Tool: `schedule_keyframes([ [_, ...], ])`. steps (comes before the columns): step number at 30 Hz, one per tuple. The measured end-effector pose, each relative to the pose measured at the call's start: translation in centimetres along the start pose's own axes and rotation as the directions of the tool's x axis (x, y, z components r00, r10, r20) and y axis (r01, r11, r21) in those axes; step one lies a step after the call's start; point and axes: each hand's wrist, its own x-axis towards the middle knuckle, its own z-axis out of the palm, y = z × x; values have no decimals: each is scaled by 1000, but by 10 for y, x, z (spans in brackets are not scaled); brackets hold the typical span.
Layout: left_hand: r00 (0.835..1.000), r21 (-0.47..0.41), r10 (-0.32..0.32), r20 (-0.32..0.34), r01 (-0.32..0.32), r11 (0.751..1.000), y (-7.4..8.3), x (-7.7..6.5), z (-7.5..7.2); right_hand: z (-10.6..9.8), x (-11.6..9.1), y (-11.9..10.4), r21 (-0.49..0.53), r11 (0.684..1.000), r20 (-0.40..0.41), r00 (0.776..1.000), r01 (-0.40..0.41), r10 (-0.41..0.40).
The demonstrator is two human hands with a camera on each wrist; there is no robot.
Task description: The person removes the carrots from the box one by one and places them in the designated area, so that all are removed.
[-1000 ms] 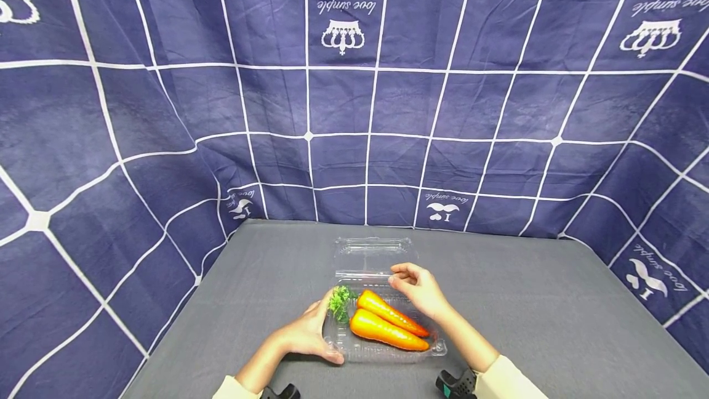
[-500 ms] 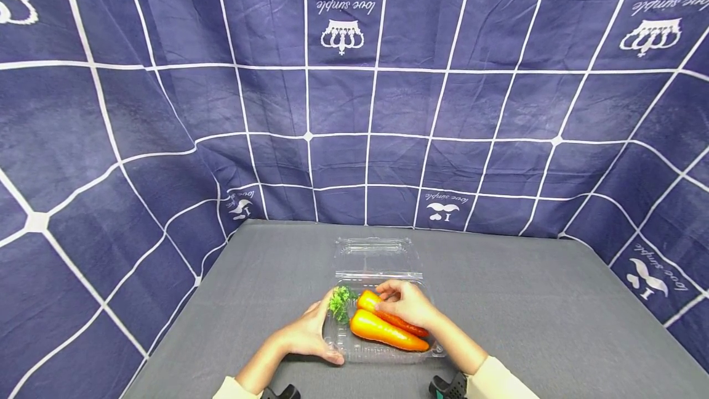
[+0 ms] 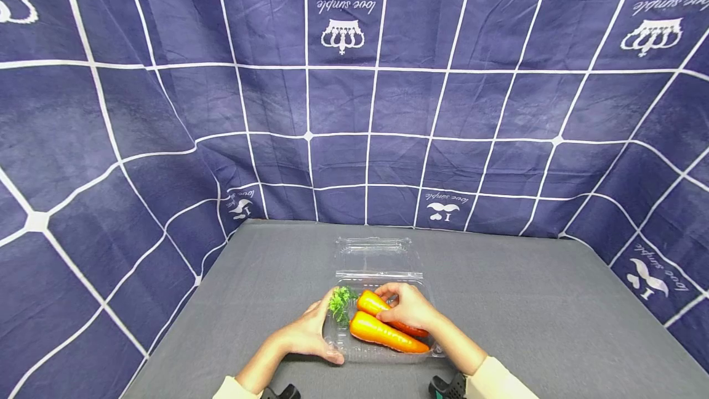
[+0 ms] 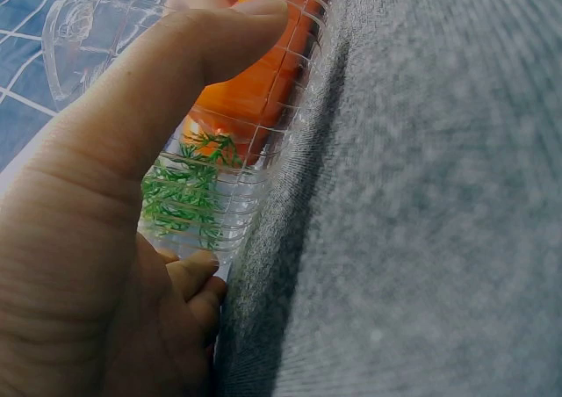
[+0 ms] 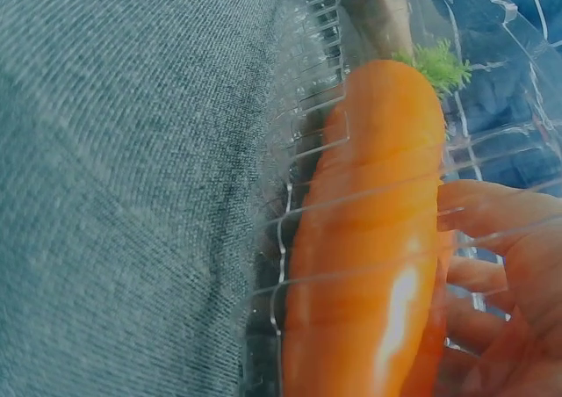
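Observation:
A clear plastic clamshell container (image 3: pixel 362 354) lies on the table with two orange carrots inside. The near carrot (image 3: pixel 382 331) lies along the front side, and the far carrot (image 3: pixel 368 301) is behind it. Feathery green tops (image 3: pixel 340 303) sit at the left end. My left hand (image 3: pixel 306 332) grips the container's left end, thumb (image 4: pixel 206 50) across the front wall and fingers toward the back corner. My right hand (image 3: pixel 408 308) reaches in from the right and holds the far carrot between thumb and fingers, covering its middle. In the right wrist view the near carrot (image 5: pixel 369 239) hides much of the far one.
The container's lid (image 3: pixel 378 257) lies folded back behind it. Grey cloth covers the table (image 3: pixel 526 313). A blue curtain (image 3: pixel 410 103) with white lines stands behind and at both sides.
My right hand has come from above the container's back edge down and left onto the far carrot, taking hold of it. The near carrot has shifted slightly toward the front. My left hand stays put.

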Motion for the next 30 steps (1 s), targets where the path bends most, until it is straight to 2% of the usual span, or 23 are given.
schedule_keyframes([
  [8, 1000, 5, -10, 0, 10, 1000, 2, 0, -1, -1, 0, -1, 32, 999, -21, 1000, -13, 14],
  [13, 1000, -6, -21, 9, 21, 1000, 3, 0, -1, -6, -1, -4, 96, 995, -50, 998, 29, -25],
  [17, 1000, -12, -7, 11, 7, 1000, 1, 0, -1, -11, -2, -6, 187, 982, -79, 997, 36, -22],
  [22, 1000, 4, -24, 14, 24, 1000, 0, 0, -1, -17, -4, -11, 334, 942, -120, 992, -6, 49],
  [26, 999, 1, -40, 14, 40, 999, -1, 0, -1, -21, -8, -14, 451, 891, -151, 980, -46, 128],
  [30, 999, 12, -38, 11, 38, 999, 0, -1, -1, -24, -12, -17, 527, 849, -174, 971, -47, 162],
])
